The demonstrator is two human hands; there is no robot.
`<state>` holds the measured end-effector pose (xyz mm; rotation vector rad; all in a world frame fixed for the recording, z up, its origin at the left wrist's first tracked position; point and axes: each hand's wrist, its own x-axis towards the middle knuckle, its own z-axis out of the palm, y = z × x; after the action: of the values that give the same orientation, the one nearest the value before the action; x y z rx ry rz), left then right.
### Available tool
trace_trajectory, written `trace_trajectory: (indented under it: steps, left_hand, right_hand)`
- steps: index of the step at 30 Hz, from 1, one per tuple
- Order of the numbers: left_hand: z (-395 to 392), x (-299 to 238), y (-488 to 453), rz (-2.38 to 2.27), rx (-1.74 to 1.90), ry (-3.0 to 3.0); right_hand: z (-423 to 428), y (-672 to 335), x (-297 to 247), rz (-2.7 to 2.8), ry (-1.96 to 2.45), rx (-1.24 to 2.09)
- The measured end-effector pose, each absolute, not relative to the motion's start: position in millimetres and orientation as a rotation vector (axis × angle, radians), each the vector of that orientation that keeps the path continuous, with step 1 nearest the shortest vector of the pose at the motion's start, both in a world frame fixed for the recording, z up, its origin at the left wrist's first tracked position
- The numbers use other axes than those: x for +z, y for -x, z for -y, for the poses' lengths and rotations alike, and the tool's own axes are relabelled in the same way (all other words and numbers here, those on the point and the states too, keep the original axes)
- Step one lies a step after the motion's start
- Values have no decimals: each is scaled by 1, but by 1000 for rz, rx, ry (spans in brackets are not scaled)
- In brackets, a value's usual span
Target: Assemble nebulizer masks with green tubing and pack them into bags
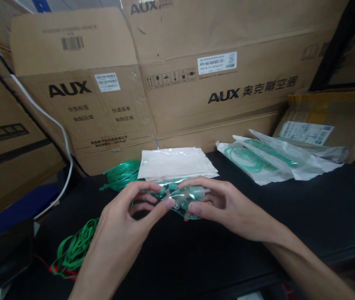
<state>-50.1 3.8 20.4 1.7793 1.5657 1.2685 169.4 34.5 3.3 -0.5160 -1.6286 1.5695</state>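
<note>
A clear green plastic oxygen mask (186,198) is held between my two hands, above the dark table. My left hand (130,212) pinches its left side, thumb on the near face and fingers behind. My right hand (221,202) grips the right end, where a pale connector sticks out past the fingers. Part of the mask is covered by my fingers. Just behind it lie white paper pouches (177,163), and a coil of green tubing (121,175) sits to their left. Beside my left forearm is a bundle of green elastic straps (75,250).
Clear-fronted pouches (271,158) with green tubing lie at the back right, near a taped carton (336,121). Large cardboard boxes (177,104) wall off the back of the black table (227,258). A white cable (63,137) hangs down at the left.
</note>
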Motion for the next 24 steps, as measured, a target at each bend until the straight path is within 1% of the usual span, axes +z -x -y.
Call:
trace_trajectory:
  steps: [2,5,8,14,20,24]
  left_hand:
    - [-4,22,44,-1599,1301,-1671]
    - [-4,24,39,-1586,1155,-1631]
    - [-5,24,39,-1531,1107,-1641]
    - [-2,22,39,-1401,1221,-1593]
    - [-1,22,37,-1319,1257,-1474]
    - [-1,22,33,-1319,1292,-1447]
  right_hand:
    - [-35,-169,3,1584,488,1532]
    - [-35,-169,2,1565,457,1494]
    - [-35,-169,3,1559,437,1505]
    - [-34,-165,2,1569,466,1453]
    - [-30,-164,-1,1629,579,1225]
    - [-26,-161,2,1662,625,1183]
